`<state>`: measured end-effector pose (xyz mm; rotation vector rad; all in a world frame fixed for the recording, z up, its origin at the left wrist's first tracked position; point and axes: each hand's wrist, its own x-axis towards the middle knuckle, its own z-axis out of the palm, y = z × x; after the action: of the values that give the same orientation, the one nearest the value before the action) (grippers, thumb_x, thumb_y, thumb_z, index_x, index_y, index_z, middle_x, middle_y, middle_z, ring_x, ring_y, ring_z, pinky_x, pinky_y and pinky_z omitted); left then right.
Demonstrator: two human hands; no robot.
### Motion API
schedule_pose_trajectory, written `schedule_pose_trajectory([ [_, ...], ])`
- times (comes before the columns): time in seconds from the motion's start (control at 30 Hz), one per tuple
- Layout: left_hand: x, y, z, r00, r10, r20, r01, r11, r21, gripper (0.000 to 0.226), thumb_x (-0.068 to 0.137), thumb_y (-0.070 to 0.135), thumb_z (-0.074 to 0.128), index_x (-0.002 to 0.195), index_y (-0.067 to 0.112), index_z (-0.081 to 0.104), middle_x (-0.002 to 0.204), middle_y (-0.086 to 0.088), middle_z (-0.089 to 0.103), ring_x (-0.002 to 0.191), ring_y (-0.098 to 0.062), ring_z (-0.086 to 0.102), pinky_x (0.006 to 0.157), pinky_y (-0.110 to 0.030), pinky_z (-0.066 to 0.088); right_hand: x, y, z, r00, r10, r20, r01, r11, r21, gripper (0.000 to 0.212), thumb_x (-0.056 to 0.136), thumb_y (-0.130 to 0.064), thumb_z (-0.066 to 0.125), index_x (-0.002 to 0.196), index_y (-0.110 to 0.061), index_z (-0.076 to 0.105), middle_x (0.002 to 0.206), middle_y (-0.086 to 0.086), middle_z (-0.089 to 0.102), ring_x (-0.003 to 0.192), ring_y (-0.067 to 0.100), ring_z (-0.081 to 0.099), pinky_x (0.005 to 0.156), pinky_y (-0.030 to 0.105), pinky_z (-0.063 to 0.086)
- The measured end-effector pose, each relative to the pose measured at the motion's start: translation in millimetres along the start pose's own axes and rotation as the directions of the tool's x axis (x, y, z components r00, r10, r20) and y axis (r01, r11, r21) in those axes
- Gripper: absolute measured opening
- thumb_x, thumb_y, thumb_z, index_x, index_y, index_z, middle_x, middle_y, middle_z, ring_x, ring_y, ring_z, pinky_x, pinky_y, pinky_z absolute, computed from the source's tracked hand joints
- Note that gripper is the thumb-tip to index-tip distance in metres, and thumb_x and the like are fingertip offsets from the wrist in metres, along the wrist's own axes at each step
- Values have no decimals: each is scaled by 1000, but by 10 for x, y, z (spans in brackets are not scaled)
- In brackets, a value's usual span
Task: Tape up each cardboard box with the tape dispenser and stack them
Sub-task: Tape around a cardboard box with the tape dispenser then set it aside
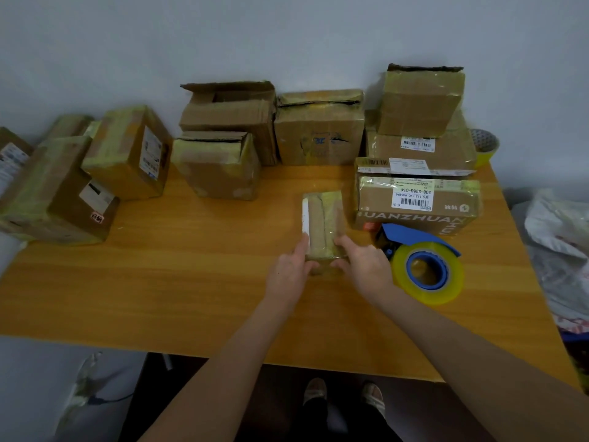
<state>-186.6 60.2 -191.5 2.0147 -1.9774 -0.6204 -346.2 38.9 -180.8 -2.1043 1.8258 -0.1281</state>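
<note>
Left hand (pixel 288 272) and right hand (pixel 366 266), fingers curled, pinch the small box (pixel 323 224); reaching for the tape dispenser (pixel 427 269) at three o'clock could let it skid

Browns and yellows, one blue
The table (pixel 191 282) shows orange-yellow wood grain; the small box (pixel 323 218) is brown with a white edge strip, taped yellowish; the dispenser (pixel 411 232) is blue, its roll (pixel 452 282) translucent yellow.
</note>
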Motion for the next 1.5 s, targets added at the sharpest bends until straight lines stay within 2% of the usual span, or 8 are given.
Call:
schedule_pose_trajectory([
  [0.27,-85,-38,-10,1000,-7,-30,-1,968,-250,68,88,20,67,148,24,35,102,-5,71,81,-19,67,76,-32,55,-17,101,-20,998,-52,33,49,995,91,45,93,-39,60,134,-27,44,89,2,68,73,20,64,55,23,44],
  [0.37,-50,22,8,997,-70,-28,61,968,-243,48,91,38,60,135,21,49,103,-2,70,89,-21,66,79,-39,55,-5,70,2,997,-73,-10,74,994,83,43,92,-45,59,127,-25,46,91,2,70,75,22,66,57,27,46],
  [0.53,-10,155,41,972,-225,70,235,946,-225,69,93,58,45,142,10,40,128,-6,57,114,-26,56,93,-40,50,12,134,35,998,55,22,-59,952,301,51,91,-55,54,130,-25,41,71,-5,62,47,10,53,38,21,36],
  [0.73,29,201,55,959,-284,-4,271,920,-283,36,104,32,31,101,11,59,80,-4,60,75,-23,57,58,-32,41,60,130,65,972,198,131,-237,838,492,50,95,-43,55,136,-14,52,103,0,66,85,16,64,64,26,47],
  [0.87,83,247,-26,944,-329,36,322,887,-332,37,103,28,37,133,9,50,117,-7,60,103,-26,60,85,-37,51,86,111,4,966,215,146,-260,794,550,47,93,-38,61,134,-16,53,121,4,65,93,17,61,76,30,52],
  [1.07,-24,-132,-398,880,-472,-53,407,806,-430,30,99,26,49,124,13,56,97,1,61,77,-15,58,56,-24,44,229,-552,25,972,85,220,-193,823,534,52,93,-32,63,140,-18,47,120,4,66,86,16,61,77,33,55],
  [1.23,-221,-712,-820,783,-592,-191,485,774,-407,35,98,28,50,127,9,55,118,-9,56,96,-24,59,80,-39,54,334,-1350,129,966,-87,243,-45,870,491,54,95,-37,58,144,-17,45,130,4,61,110,23,61,81,31,49],
  [1.5,-328,-1350,-1067,711,-675,-198,577,721,-385,35,99,19,46,130,4,51,123,-15,54,105,-29,57,89,-44,51,447,-2089,467,914,-257,314,-26,735,678,46,91,-17,65,136,-11,54,128,2,61,102,10,53,76,15,46],
])
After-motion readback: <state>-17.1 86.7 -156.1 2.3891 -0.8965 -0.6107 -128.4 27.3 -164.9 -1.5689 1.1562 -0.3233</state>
